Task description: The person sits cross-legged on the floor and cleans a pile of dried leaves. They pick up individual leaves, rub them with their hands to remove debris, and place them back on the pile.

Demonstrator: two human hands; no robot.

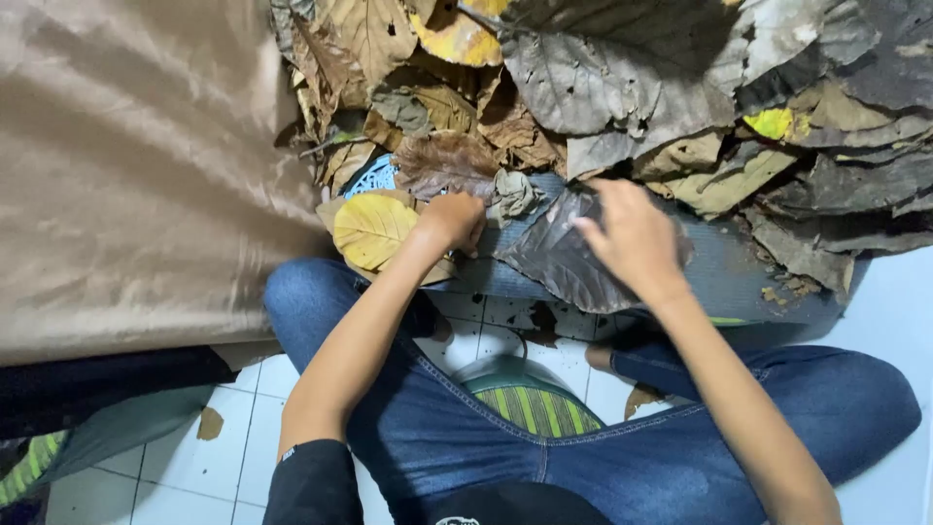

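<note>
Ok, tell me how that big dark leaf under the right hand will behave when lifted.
The dark leaf looks dry and thin, so probably very light. Its crinkled surface suggests it is brittle and may crack. The right hand presses it flat, so it likely curls.

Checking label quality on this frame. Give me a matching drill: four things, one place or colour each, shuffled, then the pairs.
1. left hand
2. right hand
3. yellow leaf
4. tan fabric

A. spread flat on a big dark leaf
B. fills the view's left side
C. just left of the left wrist
D. closed, at the edge of the leaf pile

Pairs: 1-D, 2-A, 3-C, 4-B
</note>
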